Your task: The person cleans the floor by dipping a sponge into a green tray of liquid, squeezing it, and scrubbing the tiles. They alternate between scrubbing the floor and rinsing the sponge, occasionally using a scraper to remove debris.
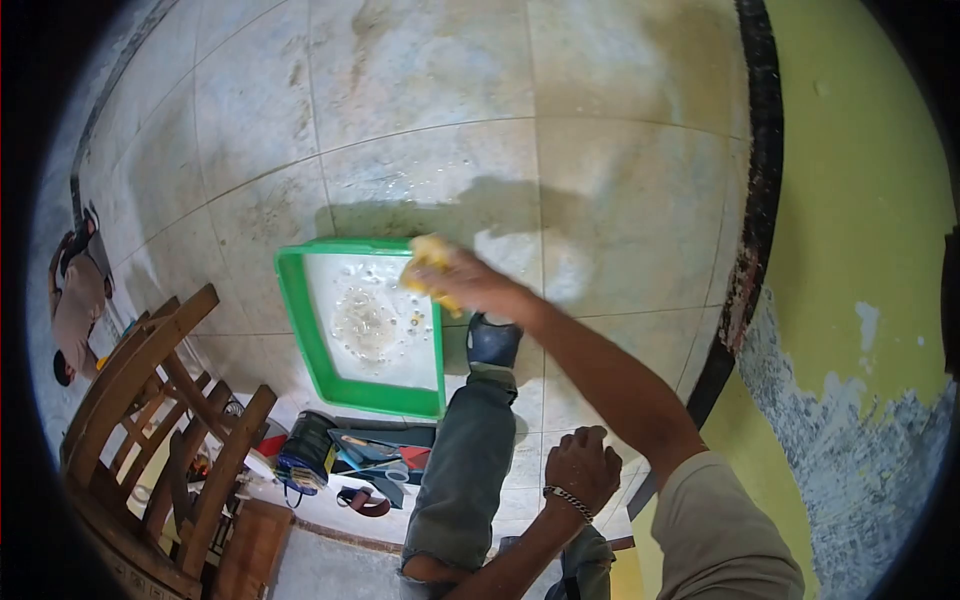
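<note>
On my feed, the right hand (478, 283) grasps a yellow sponge (428, 250) at the right rim of the green tray (385, 396), towards its far corner; blur hides the exact grip. Sudsy water (365, 322) lies inside the tray. The left hand (583, 472), nearer to me than the tray and off to its right, has curled fingers; I can't tell whether anything is in them. For tidy handling, I'd want the sponge squeezed over the tray so drips land inside, away from the shoe (494, 343) just beside the tray's right wall.
</note>
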A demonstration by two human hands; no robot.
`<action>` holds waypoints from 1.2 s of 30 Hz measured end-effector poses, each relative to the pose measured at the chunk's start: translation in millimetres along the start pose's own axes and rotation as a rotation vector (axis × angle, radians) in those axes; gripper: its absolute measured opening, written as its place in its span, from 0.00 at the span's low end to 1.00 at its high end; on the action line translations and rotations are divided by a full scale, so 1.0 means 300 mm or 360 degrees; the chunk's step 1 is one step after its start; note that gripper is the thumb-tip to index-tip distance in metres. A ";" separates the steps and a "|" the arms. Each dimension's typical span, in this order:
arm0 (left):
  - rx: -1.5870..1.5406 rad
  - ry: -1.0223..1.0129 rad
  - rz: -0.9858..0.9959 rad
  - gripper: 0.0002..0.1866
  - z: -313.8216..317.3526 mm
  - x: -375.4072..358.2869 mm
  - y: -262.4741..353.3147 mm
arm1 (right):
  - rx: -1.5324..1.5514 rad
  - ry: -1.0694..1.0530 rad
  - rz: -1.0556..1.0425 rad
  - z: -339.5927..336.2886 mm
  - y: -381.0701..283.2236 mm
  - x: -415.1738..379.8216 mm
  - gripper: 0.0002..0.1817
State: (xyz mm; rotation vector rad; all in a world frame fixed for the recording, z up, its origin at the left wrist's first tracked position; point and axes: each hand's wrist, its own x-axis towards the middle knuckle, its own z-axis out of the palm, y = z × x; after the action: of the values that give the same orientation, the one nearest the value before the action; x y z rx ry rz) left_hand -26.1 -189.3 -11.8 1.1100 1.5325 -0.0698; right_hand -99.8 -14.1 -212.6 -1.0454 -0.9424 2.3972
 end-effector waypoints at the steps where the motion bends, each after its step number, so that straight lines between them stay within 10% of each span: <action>1: -0.0033 0.0054 0.0027 0.15 0.009 -0.007 -0.004 | 0.0097 0.0078 -0.0109 -0.093 -0.030 -0.091 0.20; 7: 0.0118 -0.0119 -0.0006 0.15 0.042 -0.027 0.003 | 0.0058 0.1439 -0.0023 -0.377 0.130 -0.709 0.28; 10: 0.0138 -0.0108 0.0015 0.15 0.050 -0.029 -0.007 | -0.0136 0.2121 0.0118 -0.422 0.590 -1.057 0.28; 14: 0.0089 0.0014 0.0027 0.14 0.023 -0.010 -0.012 | -0.0925 0.3014 0.0745 -0.400 1.399 -1.172 0.23; 16: 0.0119 0.0155 0.0034 0.12 -0.023 0.020 -0.010 | -0.1954 0.2826 0.1557 -0.342 1.429 -1.008 0.25; 17: 0.0122 0.0251 0.0108 0.11 -0.045 0.039 -0.029 | -0.2774 0.2169 0.2052 -0.371 1.360 -0.863 0.27; 19: 0.0142 0.0504 0.0230 0.09 -0.104 0.086 -0.085 | -0.0727 0.2865 0.0910 -0.414 1.043 -0.546 0.38; 20: 0.0140 0.0483 0.0225 0.09 -0.148 0.106 -0.091 | -0.0957 0.2816 0.0357 -0.412 0.949 -0.402 0.37; 25: -0.0296 0.0840 -0.0171 0.09 -0.302 0.163 -0.059 | -0.1996 0.2235 -0.0250 -0.561 0.137 0.229 0.41; 27: -0.0412 0.0818 -0.0119 0.09 -0.282 0.165 -0.066 | -0.1546 0.1932 -0.0315 -0.664 -0.096 0.396 0.42; 28: -0.0368 0.0772 -0.0085 0.09 -0.269 0.162 -0.072 | -0.1838 0.2350 -0.0585 -0.694 -0.194 0.433 0.35; 30: -0.0368 0.0727 -0.0064 0.09 -0.253 0.164 -0.058 | -0.1704 0.2148 -0.0520 -0.842 -0.237 0.471 0.31; 34: -0.0450 0.0660 -0.0073 0.08 -0.252 0.179 -0.009 | -0.0048 0.1653 -0.0499 -0.776 -0.297 0.051 0.29; 36: -0.0391 0.0597 -0.0021 0.07 -0.244 0.182 -0.008 | -0.0148 0.1995 -0.0201 -0.676 -0.247 -0.206 0.34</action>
State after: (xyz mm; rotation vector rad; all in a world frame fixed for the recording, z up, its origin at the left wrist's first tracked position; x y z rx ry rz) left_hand -74.3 -114.8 -33.3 0.9505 1.8234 0.3268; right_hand 97.1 92.6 -231.6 -2.0066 -0.5697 1.1334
